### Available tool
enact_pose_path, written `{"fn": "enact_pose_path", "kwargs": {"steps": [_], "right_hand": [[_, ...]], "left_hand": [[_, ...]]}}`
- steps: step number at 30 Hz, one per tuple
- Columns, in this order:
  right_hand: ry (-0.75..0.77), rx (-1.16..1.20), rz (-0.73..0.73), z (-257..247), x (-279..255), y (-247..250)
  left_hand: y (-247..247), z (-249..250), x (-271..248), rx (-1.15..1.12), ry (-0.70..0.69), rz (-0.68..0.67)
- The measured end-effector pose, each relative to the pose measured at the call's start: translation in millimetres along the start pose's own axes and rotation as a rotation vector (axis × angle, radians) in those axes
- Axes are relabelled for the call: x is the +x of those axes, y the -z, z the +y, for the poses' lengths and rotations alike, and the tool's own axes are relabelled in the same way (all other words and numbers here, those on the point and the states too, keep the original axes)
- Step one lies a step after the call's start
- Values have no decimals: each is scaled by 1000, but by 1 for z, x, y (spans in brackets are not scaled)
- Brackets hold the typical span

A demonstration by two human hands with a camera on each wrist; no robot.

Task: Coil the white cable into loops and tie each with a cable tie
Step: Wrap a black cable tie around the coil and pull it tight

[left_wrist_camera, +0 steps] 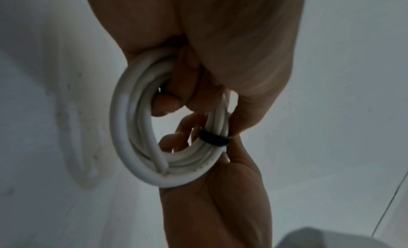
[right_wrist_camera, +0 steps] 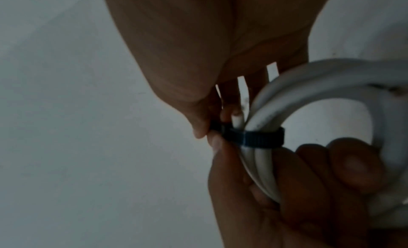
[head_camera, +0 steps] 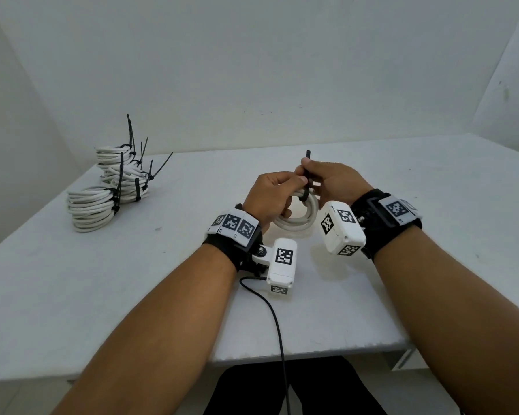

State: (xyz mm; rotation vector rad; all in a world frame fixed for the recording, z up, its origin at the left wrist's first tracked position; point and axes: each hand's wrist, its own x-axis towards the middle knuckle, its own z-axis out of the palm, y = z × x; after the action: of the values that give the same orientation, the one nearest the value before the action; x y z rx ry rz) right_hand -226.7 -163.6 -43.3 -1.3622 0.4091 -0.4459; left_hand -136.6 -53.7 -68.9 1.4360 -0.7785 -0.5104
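Note:
Above the middle of the table I hold a small coil of white cable (head_camera: 295,218) between both hands. My left hand (head_camera: 282,187) grips the coil (left_wrist_camera: 130,129), its fingers (left_wrist_camera: 170,96) curled through the ring. A black cable tie (head_camera: 307,175) is looped round the strands (right_wrist_camera: 256,135), and its tail stands up above my knuckles. My right hand (head_camera: 312,172) pinches the tie between thumb and fingertip (right_wrist_camera: 199,131) at the coil's edge. The tie band (left_wrist_camera: 215,138) sits close on the strands. Whether it is drawn fully tight, I cannot tell.
A pile of tied white coils (head_camera: 108,190) with black tie tails sticking up stands at the table's back left. A thin black wire (head_camera: 277,322) runs from my left wrist over the table's front edge (head_camera: 282,359). Walls close in behind and at both sides.

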Motion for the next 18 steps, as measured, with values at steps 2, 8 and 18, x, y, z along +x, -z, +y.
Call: {"fn": "enact_pose_path", "kwargs": {"steps": [2,8,18], "right_hand": [[17,-37,42,-2,-2,0],[57,-64,131,-1,2,5],[2,-149,61,-1,3,-1]], "left_hand": [[-1,1,0,-20,15,-17],[-5,2,0,-3,33,-48],[8,6,0,-150,163,-155]]}}
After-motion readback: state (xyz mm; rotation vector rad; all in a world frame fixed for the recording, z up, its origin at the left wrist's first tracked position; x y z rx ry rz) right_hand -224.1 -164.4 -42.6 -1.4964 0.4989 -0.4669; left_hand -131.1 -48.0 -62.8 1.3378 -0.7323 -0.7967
